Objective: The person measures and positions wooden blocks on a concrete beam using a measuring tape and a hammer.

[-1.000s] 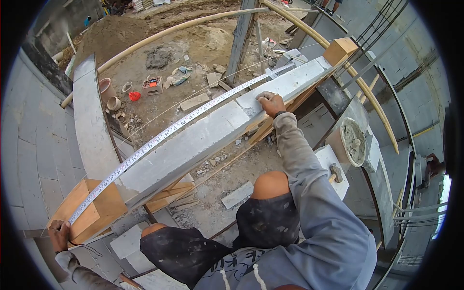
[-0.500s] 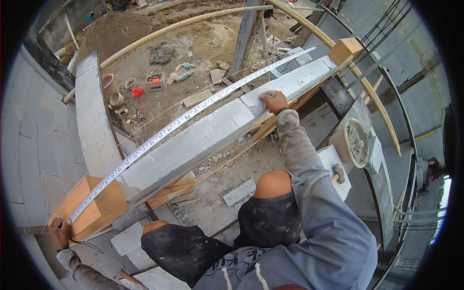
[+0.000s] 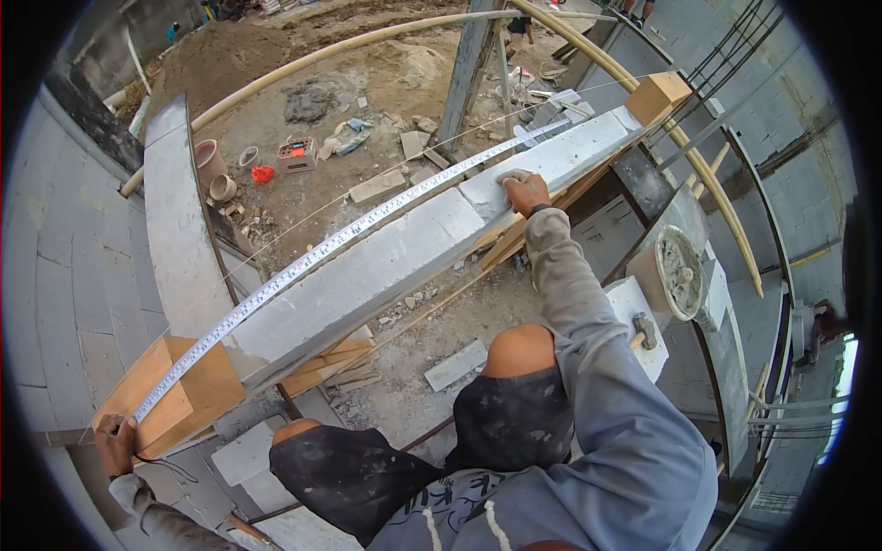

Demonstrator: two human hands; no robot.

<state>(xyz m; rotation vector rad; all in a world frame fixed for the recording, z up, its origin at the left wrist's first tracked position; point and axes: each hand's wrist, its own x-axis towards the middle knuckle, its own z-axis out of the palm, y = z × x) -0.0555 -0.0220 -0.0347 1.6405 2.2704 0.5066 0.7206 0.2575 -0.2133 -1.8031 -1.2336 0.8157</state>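
My left hand (image 3: 117, 443) is closed at the near end of a white measuring tape (image 3: 303, 264), beside a wooden block (image 3: 175, 390); a dark cord hangs from its wrist. The tape stretches up and right along the far edge of a row of pale blocks (image 3: 358, 271), its far end hanging free. My right hand (image 3: 525, 191) rests on top of the row near a joint, fingers curled down on the surface; nothing shows between them. Another wooden block (image 3: 658, 96) stands at the row's far right end. A thin string runs just beyond the tape.
To the right are a bucket of wet mortar (image 3: 678, 273) and a hammer (image 3: 645, 332) on a pale board. Beyond the row lie buckets (image 3: 209, 161), a crate (image 3: 297, 154), rubble and a steel post (image 3: 467, 83). A person's legs (image 3: 520, 29) show at the top.
The tape's far part has dropped lower and closer to the blocks, its tip now nearer. Both hands stay about where they were. A person's legs have appeared behind the post.
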